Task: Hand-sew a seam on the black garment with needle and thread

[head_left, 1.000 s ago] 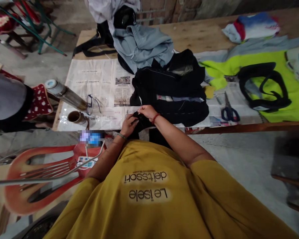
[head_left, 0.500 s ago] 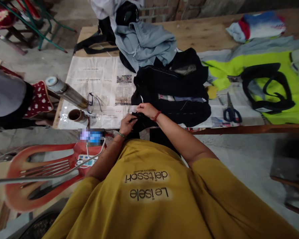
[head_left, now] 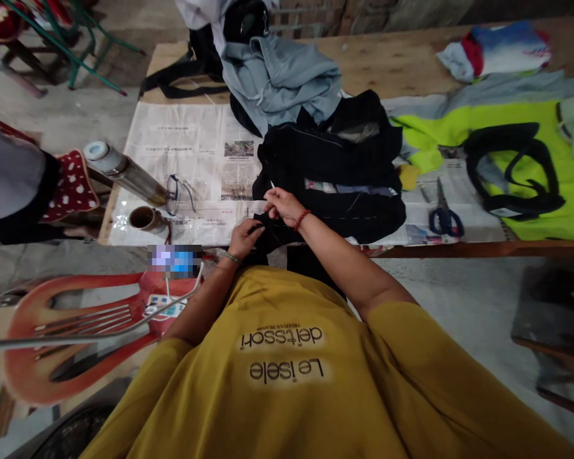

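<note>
A black garment (head_left: pixel 325 156) with white running stitches lies at the table's front edge. My left hand (head_left: pixel 245 238) is closed on a fold of its black cloth, thumb and fingers pinched at the garment's left end. Just right of it, my right hand (head_left: pixel 284 207) is in a pinch above the cloth. A thin pale tip, which looks like a sewing needle (head_left: pixel 272 184), sticks up from its fingers. Any thread is too fine to make out.
Left on the newspaper (head_left: pixel 186 146) are glasses (head_left: pixel 173 194), a flask (head_left: pixel 124 172) and a brown cup (head_left: pixel 146 220). Scissors (head_left: pixel 442 220) and a black strap (head_left: pixel 471 150) lie right. Grey clothing (head_left: pixel 287 76) is behind; a red chair (head_left: pixel 23 338) stands at my left.
My right hand has lifted slightly and turned, moving a little away from my left hand; a pale tip now shows above its fingers. My left hand keeps its pinch on the cloth.
</note>
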`<state>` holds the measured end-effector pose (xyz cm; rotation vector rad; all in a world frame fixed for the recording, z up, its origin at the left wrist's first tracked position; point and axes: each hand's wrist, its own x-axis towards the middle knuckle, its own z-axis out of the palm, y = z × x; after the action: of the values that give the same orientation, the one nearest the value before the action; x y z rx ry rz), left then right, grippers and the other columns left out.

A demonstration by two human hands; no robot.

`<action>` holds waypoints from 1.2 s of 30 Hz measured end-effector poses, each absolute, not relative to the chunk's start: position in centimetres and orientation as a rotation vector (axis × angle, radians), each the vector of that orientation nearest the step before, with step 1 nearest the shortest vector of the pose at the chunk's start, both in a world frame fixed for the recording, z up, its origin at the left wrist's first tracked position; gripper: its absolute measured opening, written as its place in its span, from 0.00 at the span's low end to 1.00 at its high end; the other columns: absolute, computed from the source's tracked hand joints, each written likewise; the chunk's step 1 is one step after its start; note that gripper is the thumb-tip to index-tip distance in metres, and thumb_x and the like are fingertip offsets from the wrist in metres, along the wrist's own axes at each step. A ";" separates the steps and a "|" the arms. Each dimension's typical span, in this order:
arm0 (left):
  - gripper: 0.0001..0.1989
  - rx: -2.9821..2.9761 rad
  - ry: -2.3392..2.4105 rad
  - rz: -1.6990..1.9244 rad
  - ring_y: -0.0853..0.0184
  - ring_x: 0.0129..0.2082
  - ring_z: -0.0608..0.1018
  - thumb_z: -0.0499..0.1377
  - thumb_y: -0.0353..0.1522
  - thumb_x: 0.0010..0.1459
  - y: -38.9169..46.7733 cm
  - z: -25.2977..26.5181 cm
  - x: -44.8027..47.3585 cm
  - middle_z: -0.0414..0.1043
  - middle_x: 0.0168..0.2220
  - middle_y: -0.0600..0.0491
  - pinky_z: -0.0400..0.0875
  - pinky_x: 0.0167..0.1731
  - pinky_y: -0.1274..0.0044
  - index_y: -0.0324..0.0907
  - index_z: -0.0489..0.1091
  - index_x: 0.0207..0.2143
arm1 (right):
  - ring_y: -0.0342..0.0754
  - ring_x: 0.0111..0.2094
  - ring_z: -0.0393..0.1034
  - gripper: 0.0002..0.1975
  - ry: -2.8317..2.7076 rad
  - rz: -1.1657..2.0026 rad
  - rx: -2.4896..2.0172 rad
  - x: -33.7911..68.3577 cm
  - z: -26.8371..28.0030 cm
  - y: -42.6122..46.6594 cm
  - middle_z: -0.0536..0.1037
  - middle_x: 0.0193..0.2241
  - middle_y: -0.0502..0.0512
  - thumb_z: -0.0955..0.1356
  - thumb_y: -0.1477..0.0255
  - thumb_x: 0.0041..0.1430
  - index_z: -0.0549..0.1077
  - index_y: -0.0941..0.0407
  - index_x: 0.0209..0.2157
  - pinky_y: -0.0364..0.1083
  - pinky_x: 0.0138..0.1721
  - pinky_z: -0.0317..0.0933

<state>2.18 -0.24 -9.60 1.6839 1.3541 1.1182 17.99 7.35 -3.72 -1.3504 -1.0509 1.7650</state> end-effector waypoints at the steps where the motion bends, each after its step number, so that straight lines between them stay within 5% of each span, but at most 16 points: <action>1: 0.10 1.663 1.369 1.123 0.71 0.28 0.72 0.60 0.39 0.55 -0.2 -9.5 2.2 0.72 0.29 0.55 0.69 0.30 0.79 0.43 0.74 0.34 | 0.37 0.15 0.63 0.05 -1.016 1.844 -1.305 18.2 -3.4 7.3 0.72 0.20 0.44 0.65 0.69 0.61 0.64 0.55 0.35 0.36 0.19 0.57; 7: 0.26 1.576 1.425 1.189 0.72 0.25 0.68 0.62 0.40 0.54 0.1 -9.8 2.2 0.65 0.25 0.59 0.68 0.30 0.79 0.44 0.65 0.55 | 0.42 0.31 0.75 0.03 -0.963 2.026 -1.135 18.8 -2.6 7.9 0.75 0.27 0.50 0.66 0.76 0.60 0.66 0.58 0.35 0.45 0.37 0.70; 14: 0.21 1.559 1.407 1.158 0.74 0.21 0.63 0.61 0.40 0.56 0.5 -10.2 2.0 0.53 0.21 0.61 0.64 0.27 0.80 0.43 0.67 0.51 | 0.48 0.46 0.70 0.09 -1.971 0.863 -1.307 22.8 -2.7 10.4 0.76 0.41 0.56 0.62 0.76 0.61 0.73 0.57 0.38 0.48 0.51 0.62; 22: 0.20 1.505 1.379 1.177 0.72 0.26 0.70 0.61 0.39 0.56 0.5 -10.6 2.1 0.63 0.25 0.58 0.69 0.30 0.79 0.43 0.67 0.50 | 0.49 0.48 0.68 0.17 -2.384 0.092 -1.579 32.1 0.3 13.5 0.72 0.49 0.59 0.58 0.79 0.63 0.70 0.58 0.50 0.47 0.48 0.61; 36: 0.19 1.467 1.389 1.150 0.74 0.23 0.68 0.61 0.36 0.56 0.5 -10.4 2.1 0.61 0.23 0.59 0.64 0.26 0.82 0.42 0.67 0.50 | 0.56 0.52 0.65 0.15 -2.131 -0.165 -1.578 42.5 6.7 16.1 0.72 0.45 0.60 0.57 0.70 0.66 0.69 0.54 0.48 0.59 0.53 0.60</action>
<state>2.07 0.48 -10.42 1.4674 1.3892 1.1501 42.51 16.13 6.73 -1.5777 -2.1310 -0.1646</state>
